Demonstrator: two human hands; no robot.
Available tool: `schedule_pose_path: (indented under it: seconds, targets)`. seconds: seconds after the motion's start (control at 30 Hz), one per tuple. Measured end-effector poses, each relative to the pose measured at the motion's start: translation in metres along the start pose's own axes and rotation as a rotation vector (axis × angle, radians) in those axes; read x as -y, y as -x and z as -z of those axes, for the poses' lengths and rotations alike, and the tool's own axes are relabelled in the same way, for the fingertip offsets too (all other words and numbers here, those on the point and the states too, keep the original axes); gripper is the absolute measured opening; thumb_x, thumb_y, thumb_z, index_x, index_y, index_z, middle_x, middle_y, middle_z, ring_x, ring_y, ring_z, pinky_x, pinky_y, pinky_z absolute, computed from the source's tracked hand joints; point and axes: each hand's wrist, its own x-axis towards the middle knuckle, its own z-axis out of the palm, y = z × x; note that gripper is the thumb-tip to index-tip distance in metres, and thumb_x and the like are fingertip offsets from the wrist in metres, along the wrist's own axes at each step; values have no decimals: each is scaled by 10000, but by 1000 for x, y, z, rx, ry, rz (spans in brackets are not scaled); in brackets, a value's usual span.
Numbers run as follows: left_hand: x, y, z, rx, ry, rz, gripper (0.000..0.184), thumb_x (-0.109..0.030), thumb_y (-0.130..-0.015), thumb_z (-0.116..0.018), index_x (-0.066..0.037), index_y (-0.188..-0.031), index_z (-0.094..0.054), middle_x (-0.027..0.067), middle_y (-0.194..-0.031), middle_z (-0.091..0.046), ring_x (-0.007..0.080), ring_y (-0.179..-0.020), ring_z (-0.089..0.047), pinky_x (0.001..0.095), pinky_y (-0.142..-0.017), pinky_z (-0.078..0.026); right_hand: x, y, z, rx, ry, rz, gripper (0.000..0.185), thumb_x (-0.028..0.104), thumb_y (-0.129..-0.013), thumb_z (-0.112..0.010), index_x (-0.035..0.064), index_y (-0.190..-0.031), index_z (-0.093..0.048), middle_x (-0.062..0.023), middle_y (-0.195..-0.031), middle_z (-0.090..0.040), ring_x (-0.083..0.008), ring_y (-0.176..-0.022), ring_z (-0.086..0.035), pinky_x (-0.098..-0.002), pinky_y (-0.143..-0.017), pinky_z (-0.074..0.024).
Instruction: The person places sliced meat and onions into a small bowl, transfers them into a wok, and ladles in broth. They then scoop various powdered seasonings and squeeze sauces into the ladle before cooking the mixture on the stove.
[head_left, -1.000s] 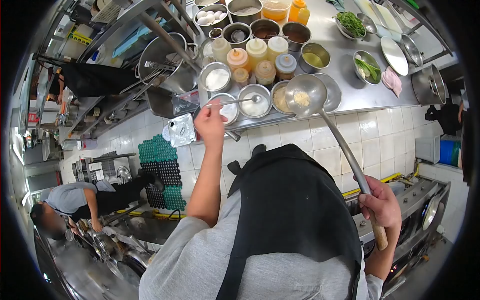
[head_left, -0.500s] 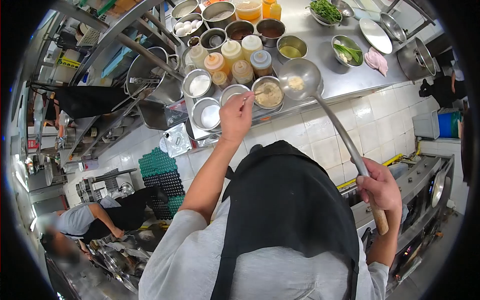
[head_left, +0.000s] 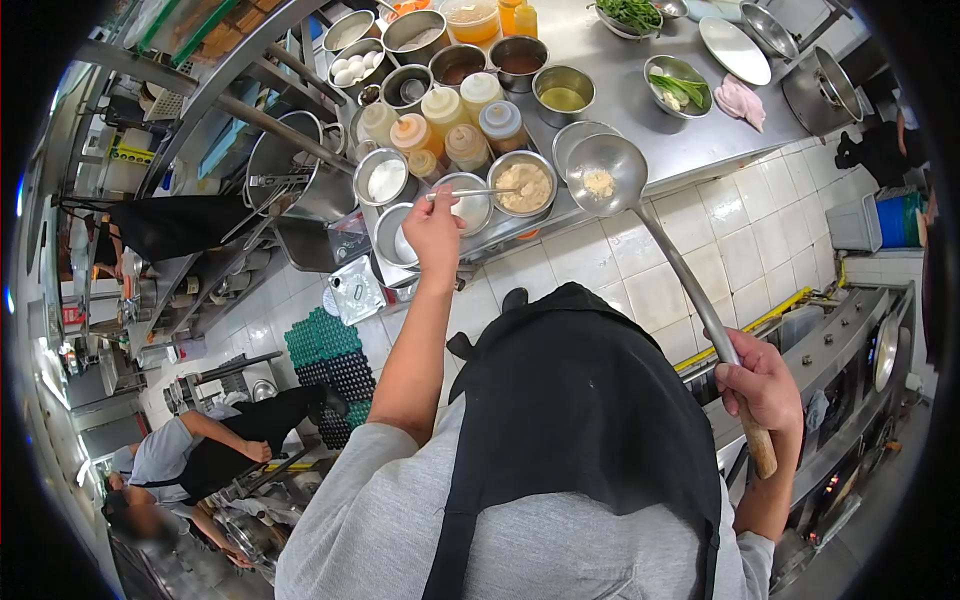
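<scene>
My left hand (head_left: 433, 235) pinches the end of a thin metal spoon (head_left: 468, 192). The spoon's far end reaches the beige powder (head_left: 524, 187) in a round metal container at the counter's front edge. My right hand (head_left: 760, 382) is wrapped around the wooden-ended handle of a large metal ladle (head_left: 690, 270). The ladle's bowl hangs by the counter edge, right of the powder container, with a small heap of beige powder (head_left: 599, 184) in it. Below the spoon sits a container of white powder (head_left: 470, 207); another white-filled container (head_left: 395, 240) is partly behind my left hand.
Squeeze bottles (head_left: 467, 147) stand behind the containers, near a pot of yellowish liquid (head_left: 563, 95). Farther right are a bowl of greens (head_left: 678, 88), a white plate (head_left: 735, 50) and a pink cloth-like item (head_left: 740, 104). Another person (head_left: 200, 450) works at lower left; a stove (head_left: 840, 370) is right.
My left hand has shifted left, and more of the spoon's handle shows. The ladle still holds powder and has moved slightly right and down. The person at left has changed posture.
</scene>
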Motion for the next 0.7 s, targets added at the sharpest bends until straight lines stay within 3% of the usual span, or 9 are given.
schedule_pose_path:
  seconds: [0.13,0.23,0.33,0.43,0.47,0.57,0.6,0.7]
  targets:
    - [-2,-7,16,-85,242,248,217,-170,-988,-691,23,-1070,-747,97,-864,-726,93,-533,-572,251,-489,-428,1,-3,1,35,18,-19,547,35,-877,-645,-49,-1408,-547,-24,-721,-570,-84,-492,-500,-222,-458,-411]
    - [-44,14,25,-3,362,160,200,-164,-995,-680,11,-1054,-757,87,-861,-723,94,-569,-583,236,-516,-432,4,-12,-4,101,37,-14,536,36,-882,-638,-55,-1404,-555,-7,-719,-578,-76,-499,-507,-226,-473,-414]
    - [-95,48,30,-102,-297,-395,194,-154,-994,-675,9,-1055,-762,81,-858,-723,113,-610,-599,246,-563,-463,16,-23,-17,174,61,-39,523,43,-894,-639,-55,-1401,-561,4,-723,-582,-73,-509,-511,-228,-487,-417]
    - [-60,26,52,-169,-499,-554,186,-138,-987,-674,10,-1053,-766,91,-833,-721,125,-645,-609,267,-592,-491,25,-27,-24,230,68,-59,497,48,-910,-639,-52,-1392,-567,-2,-732,-592,-78,-516,-523,-233,-497,-420]
    - [-48,15,60,-56,-457,-323,250,-172,-947,-724,20,-1104,-748,144,-915,-731,199,-728,-656,326,-667,-532,25,-28,-24,244,54,-56,491,46,-911,-637,-52,-1388,-570,-6,-735,-595,-78,-518,-527,-233,-497,-420]
    - [-20,-11,69,-130,-759,-540,470,-244,-878,-796,0,-1263,-682,185,-1100,-706,298,-942,-667,409,-843,-529,24,-24,-22,250,25,-50,483,41,-913,-633,-50,-1383,-570,-20,-741,-605,-81,-520,-535,-230,-494,-418]
    - [-38,-1,63,-275,-1109,-645,692,-297,-807,-851,-28,-1388,-587,200,-1250,-642,383,-1131,-598,479,-997,-455,24,-23,-20,239,14,-43,482,40,-913,-631,-50,-1383,-568,-25,-743,-608,-83,-520,-538,-229,-493,-417]
    - [-81,-1,35,-187,-810,-818,746,-307,-785,-867,-50,-1413,-558,186,-1259,-627,389,-1181,-566,518,-1035,-415,18,-19,-17,206,-22,-27,494,29,-909,-627,-47,-1393,-556,-33,-733,-602,-88,-513,-534,-228,-485,-415]
